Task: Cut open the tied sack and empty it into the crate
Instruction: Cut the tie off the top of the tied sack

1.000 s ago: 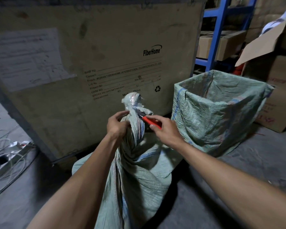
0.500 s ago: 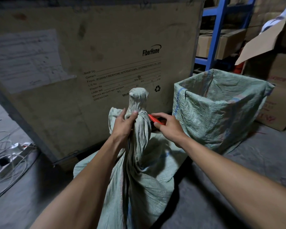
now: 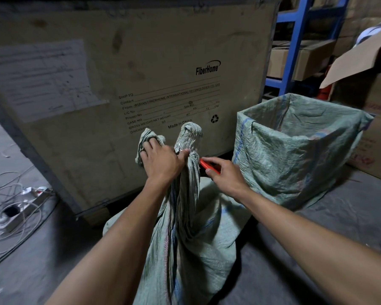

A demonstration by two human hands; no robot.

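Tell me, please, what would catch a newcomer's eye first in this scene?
Centre frame, the left hand grips the bunched neck of a green woven sack, while the right hand holds a red cutter beside the taped knot. Right of them stands an open sack-lined container; behind looms a big wooden crate printed FiberHome.

Two forearms (bare, no sleeves)
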